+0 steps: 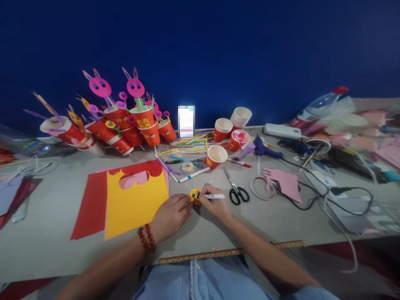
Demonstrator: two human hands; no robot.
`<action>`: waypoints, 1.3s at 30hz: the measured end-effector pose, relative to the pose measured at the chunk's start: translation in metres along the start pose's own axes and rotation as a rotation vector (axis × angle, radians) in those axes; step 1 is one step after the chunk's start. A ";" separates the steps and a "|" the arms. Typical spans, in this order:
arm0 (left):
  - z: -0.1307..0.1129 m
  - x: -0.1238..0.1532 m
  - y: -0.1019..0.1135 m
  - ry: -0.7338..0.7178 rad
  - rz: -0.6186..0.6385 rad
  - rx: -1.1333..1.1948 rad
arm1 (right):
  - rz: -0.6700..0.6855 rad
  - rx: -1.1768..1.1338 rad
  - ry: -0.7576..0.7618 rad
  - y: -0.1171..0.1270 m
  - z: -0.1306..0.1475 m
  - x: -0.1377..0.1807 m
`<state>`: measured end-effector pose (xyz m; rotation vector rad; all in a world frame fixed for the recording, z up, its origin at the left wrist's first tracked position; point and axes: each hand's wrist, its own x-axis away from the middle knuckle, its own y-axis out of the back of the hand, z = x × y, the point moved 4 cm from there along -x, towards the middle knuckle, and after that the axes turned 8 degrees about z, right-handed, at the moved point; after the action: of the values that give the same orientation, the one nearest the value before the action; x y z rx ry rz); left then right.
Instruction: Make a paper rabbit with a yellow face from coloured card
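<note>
My right hand (214, 201) is closed around a white marker pen (218, 196), its tip on a small yellow paper disc (195, 193). Dark eye-like marks show on the disc. Against the disc's left edge, the fingers of my left hand (175, 214) are drawn together and hold it steady at the table. A beaded bracelet circles the left wrist. Black-handled scissors (238, 193) lie just right of the pen. To the left are stacked sheets of yellow paper (137, 208) and red paper (90, 208), with curved cutouts along their top edge.
Red paper cups with pink rabbit faces (149, 121) stand at the back left. An open paper cup (217, 157), pipe cleaners (187, 143) and a tape roll (188, 167) lie ahead. On the right are a blue glue gun (265, 149), pink paper (286, 183), cables and a bottle (318, 107).
</note>
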<state>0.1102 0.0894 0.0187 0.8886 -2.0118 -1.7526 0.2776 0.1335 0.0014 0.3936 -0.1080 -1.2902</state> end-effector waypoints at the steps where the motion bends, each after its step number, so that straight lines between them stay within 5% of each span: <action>1: 0.000 0.000 0.000 -0.002 -0.002 -0.003 | -0.003 0.000 0.002 0.000 0.000 0.000; 17: 0.000 0.000 0.000 0.005 0.002 0.018 | -0.005 -0.026 0.003 0.000 -0.001 0.001; 39: 0.001 0.002 -0.001 0.029 0.004 0.041 | -0.327 -0.259 -0.126 0.027 -0.008 0.005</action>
<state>0.1082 0.0890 0.0174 0.9166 -2.0365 -1.6920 0.3066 0.1364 0.0024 0.1090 0.0194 -1.6293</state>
